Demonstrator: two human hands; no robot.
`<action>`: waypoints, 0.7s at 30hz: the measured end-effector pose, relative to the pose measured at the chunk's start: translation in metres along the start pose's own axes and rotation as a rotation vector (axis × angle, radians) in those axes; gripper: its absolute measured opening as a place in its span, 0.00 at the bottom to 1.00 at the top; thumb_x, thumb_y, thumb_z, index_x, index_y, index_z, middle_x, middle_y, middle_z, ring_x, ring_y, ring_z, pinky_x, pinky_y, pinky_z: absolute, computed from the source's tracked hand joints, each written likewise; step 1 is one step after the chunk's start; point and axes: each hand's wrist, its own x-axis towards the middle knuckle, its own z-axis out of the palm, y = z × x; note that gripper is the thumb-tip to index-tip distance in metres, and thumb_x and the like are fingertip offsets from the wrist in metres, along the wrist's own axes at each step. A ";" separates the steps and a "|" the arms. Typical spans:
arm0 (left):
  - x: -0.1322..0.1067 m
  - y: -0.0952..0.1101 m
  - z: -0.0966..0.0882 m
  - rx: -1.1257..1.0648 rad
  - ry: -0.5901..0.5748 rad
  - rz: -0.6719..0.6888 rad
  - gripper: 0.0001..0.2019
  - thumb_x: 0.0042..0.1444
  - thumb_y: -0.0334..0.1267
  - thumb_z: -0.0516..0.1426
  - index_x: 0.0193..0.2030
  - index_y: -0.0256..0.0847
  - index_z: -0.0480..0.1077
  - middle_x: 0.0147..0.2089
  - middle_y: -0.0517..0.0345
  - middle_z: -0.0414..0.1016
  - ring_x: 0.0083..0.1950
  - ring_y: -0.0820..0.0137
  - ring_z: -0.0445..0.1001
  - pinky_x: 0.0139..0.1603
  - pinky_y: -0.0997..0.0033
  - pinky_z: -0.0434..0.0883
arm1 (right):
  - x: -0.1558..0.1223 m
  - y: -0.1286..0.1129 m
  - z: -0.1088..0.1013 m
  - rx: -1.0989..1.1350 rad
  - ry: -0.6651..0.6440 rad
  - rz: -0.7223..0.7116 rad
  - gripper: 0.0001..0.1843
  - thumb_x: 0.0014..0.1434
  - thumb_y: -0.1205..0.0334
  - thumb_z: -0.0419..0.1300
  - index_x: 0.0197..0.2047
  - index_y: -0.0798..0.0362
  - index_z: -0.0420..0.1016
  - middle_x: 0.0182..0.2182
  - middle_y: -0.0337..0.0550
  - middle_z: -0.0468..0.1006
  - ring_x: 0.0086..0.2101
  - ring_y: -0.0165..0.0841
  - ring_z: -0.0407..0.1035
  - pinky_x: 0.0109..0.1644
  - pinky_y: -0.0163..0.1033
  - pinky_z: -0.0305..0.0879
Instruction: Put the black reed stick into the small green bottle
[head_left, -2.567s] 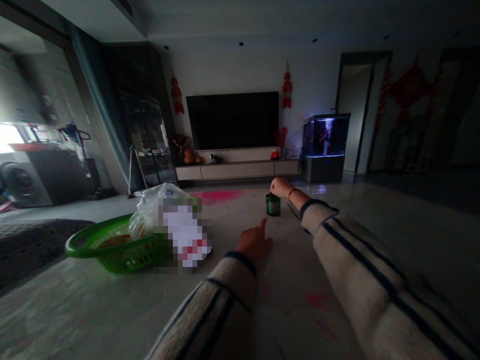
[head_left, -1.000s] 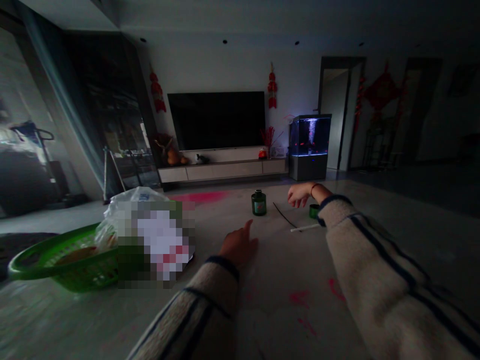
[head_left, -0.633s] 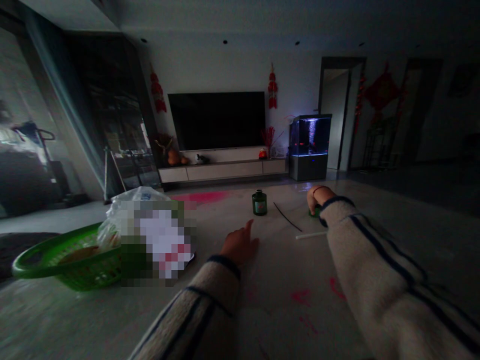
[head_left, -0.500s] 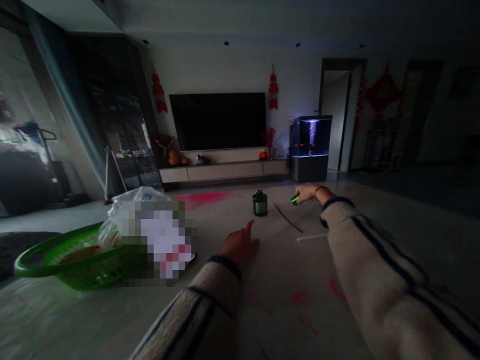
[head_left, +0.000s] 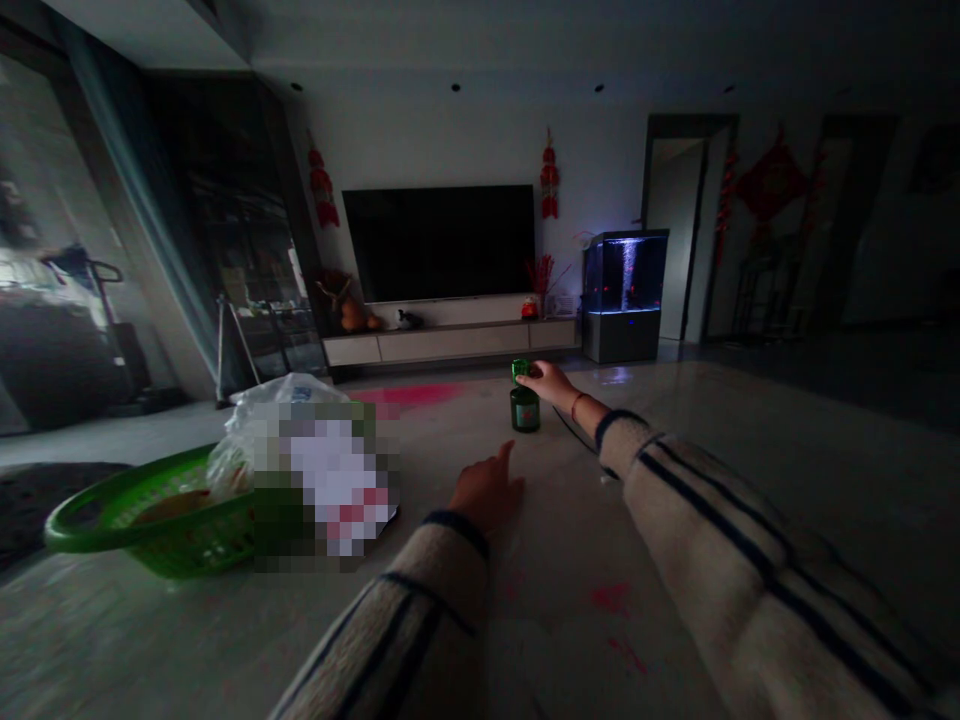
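The right hand point(head_left: 546, 383) pinches a small green cap point(head_left: 519, 371), likely light and stiff and best held by its rim, just above a squat green jar point(head_left: 525, 411) mid-frame, while the left hand point(head_left: 487, 490) stays open and empty.

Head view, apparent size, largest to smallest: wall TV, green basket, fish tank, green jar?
1. Wall TV and green basket: these look alike, and the basket is much nearer the camera, so I can't rank them.
2. Fish tank
3. Green jar
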 end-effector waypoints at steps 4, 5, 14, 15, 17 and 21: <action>0.000 0.000 0.001 -0.008 0.007 0.015 0.31 0.53 0.44 0.46 0.63 0.36 0.46 0.42 0.46 0.72 0.44 0.62 0.71 0.42 0.67 0.63 | -0.008 0.002 -0.007 -0.043 -0.053 0.059 0.16 0.46 0.59 0.62 0.37 0.59 0.67 0.36 0.50 0.74 0.36 0.30 0.69 0.41 0.35 0.63; 0.000 0.000 0.001 -0.007 0.007 0.011 0.31 0.53 0.44 0.46 0.63 0.36 0.46 0.42 0.47 0.73 0.44 0.62 0.70 0.42 0.67 0.63 | -0.010 0.003 -0.006 -0.021 -0.071 0.072 0.17 0.45 0.60 0.63 0.38 0.59 0.66 0.37 0.49 0.74 0.36 0.30 0.69 0.42 0.36 0.64; -0.001 0.000 0.001 0.019 0.017 0.019 0.30 0.53 0.44 0.46 0.62 0.35 0.48 0.45 0.45 0.71 0.44 0.61 0.71 0.42 0.66 0.63 | -0.020 0.005 -0.003 0.023 -0.300 0.090 0.20 0.40 0.67 0.66 0.37 0.61 0.68 0.38 0.49 0.74 0.39 0.32 0.68 0.46 0.38 0.63; -0.001 0.000 0.001 0.018 0.021 0.023 0.30 0.53 0.44 0.46 0.62 0.35 0.48 0.45 0.44 0.71 0.44 0.61 0.71 0.43 0.65 0.63 | -0.021 0.004 -0.005 0.035 -0.334 0.076 0.20 0.39 0.67 0.67 0.37 0.61 0.69 0.38 0.49 0.75 0.40 0.33 0.68 0.47 0.38 0.62; 0.000 -0.001 0.003 0.013 0.021 0.021 0.29 0.53 0.44 0.46 0.62 0.35 0.49 0.46 0.43 0.71 0.44 0.61 0.71 0.43 0.65 0.63 | -0.025 -0.002 -0.012 0.075 -0.418 0.040 0.20 0.38 0.65 0.67 0.37 0.60 0.70 0.38 0.47 0.75 0.41 0.33 0.68 0.48 0.38 0.62; 0.002 -0.002 0.006 -0.033 0.048 -0.015 0.29 0.53 0.44 0.47 0.61 0.33 0.50 0.49 0.42 0.69 0.46 0.62 0.70 0.44 0.67 0.63 | -0.040 -0.017 -0.024 0.125 -0.566 -0.048 0.20 0.39 0.62 0.67 0.37 0.59 0.72 0.39 0.46 0.75 0.41 0.33 0.68 0.50 0.40 0.60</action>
